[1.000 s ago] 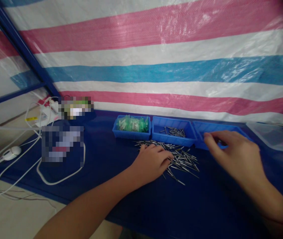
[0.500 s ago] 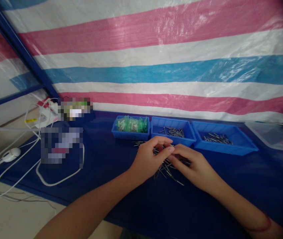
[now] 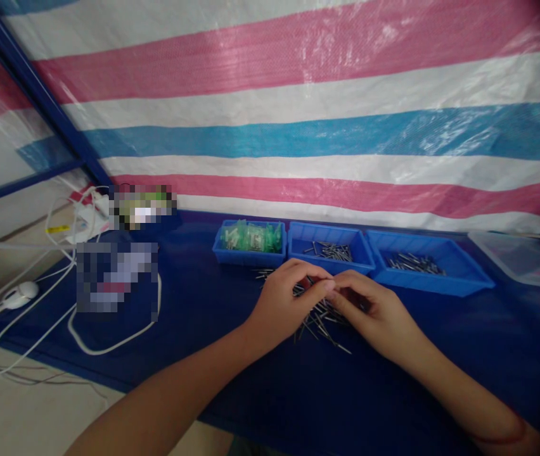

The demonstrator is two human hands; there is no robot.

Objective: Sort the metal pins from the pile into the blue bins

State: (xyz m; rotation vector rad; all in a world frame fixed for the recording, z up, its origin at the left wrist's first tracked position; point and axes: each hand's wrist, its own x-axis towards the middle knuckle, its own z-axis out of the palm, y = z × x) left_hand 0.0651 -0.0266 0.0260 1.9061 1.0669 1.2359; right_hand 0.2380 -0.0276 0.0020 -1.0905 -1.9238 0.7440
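Note:
My left hand (image 3: 289, 294) and my right hand (image 3: 372, 307) meet fingertip to fingertip over a loose pile of thin metal pins (image 3: 320, 323) on the blue table. Both are closed in a pinch, thumbs against fingers. What the fingertips hold, if anything, is too small to make out. Part of the pile is hidden under my hands. Just behind them stands a blue bin (image 3: 298, 235) with similar metal pieces (image 3: 334, 251) in it. To its right, another blue bin (image 3: 460, 283) holds more metal pieces (image 3: 415, 263).
A smaller blue bin (image 3: 248, 258) at the left holds green-and-clear packets (image 3: 255, 237). A clear plastic container (image 3: 527, 259) lies at the far right. White cables (image 3: 73, 316) and blurred-out items are on the left. A striped plastic sheet (image 3: 298, 139) hangs behind the table (image 3: 203, 354).
My right hand has shifted slightly right and its fingers have drawn a little higher. The left hand stays nearly in place, fingertips still meeting the right ones.

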